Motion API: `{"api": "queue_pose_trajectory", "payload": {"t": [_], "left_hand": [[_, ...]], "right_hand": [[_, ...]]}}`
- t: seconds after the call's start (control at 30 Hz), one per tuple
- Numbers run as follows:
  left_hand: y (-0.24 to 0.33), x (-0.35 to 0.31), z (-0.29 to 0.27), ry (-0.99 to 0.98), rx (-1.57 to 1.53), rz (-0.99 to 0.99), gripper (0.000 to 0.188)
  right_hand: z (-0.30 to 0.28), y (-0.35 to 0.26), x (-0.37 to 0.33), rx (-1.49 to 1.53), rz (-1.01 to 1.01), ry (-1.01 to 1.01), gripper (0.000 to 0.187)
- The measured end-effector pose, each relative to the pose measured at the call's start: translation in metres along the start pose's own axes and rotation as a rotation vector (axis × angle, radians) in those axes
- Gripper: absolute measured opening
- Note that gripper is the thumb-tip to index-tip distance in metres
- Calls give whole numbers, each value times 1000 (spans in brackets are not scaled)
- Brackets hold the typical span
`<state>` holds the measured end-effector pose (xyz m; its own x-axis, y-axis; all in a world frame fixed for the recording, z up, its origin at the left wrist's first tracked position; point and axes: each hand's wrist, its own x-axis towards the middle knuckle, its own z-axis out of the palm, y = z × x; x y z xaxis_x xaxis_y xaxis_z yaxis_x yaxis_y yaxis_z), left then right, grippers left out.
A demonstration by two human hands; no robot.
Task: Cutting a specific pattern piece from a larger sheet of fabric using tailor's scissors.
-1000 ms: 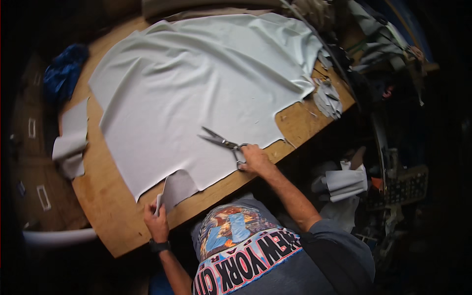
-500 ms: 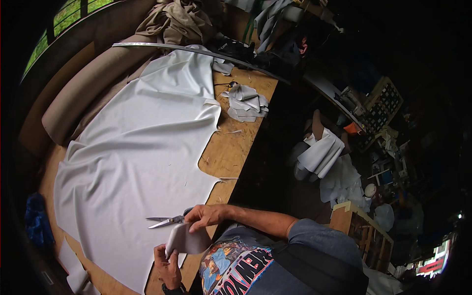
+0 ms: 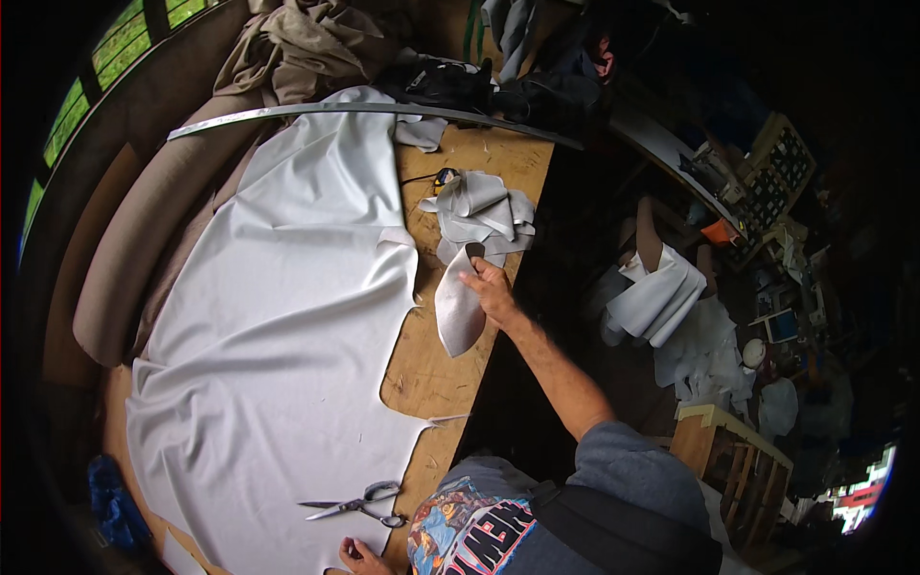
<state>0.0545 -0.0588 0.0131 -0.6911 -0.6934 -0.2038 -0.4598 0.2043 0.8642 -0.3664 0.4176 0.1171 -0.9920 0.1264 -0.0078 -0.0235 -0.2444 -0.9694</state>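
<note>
My right hand (image 3: 493, 290) reaches out over the wooden table, closed on a cut piece of pale grey sheet material (image 3: 461, 309) that hangs curved from the fingers. Just beyond it lies a loose pile of similar cut pieces (image 3: 476, 206). My left hand (image 3: 362, 557) is by the lower edge of the view, partly cut off, its fingers loosely curled and apart with nothing visible in them. Close to it, a pair of scissors (image 3: 356, 504) rests with parted blades on a large white sheet of material (image 3: 278, 316), which has a wavy cut edge.
A long metal strip (image 3: 287, 110) crosses the sheet's far end. Brown rolled material (image 3: 144, 259) lies along the left, with crumpled brown cloth (image 3: 297, 48) behind. A tape measure (image 3: 445, 177) sits by the pile. The table's edge (image 3: 513, 273) runs along the right; draped white pieces (image 3: 661, 292) are beyond it.
My right hand has carried the cut piece away from the scissors toward the pile. My left hand has let go of the piece and drawn back toward the lower edge. The scissors now lie on the sheet.
</note>
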Motion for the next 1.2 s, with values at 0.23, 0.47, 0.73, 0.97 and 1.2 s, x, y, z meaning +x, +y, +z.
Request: {"api": "queue_pose_trajectory", "payload": {"t": [0.23, 0.47, 0.73, 0.97, 1.2], "left_hand": [[63, -10, 10, 45, 423, -20, 39], [75, -4, 12, 10, 505, -71, 41], [80, 3, 8, -6, 560, -154, 38], [30, 18, -10, -57, 550, -126, 35], [-23, 14, -8, 123, 311, 33, 17]], "right_hand": [[14, -3, 30, 98, 63, -131, 20], [-28, 60, 38, 9, 21, -2, 17], [-47, 68, 9, -801, 288, 92, 24], [-59, 73, 15, -626, 356, -109, 21], [-47, 60, 3, -489, 522, -204, 23]]}}
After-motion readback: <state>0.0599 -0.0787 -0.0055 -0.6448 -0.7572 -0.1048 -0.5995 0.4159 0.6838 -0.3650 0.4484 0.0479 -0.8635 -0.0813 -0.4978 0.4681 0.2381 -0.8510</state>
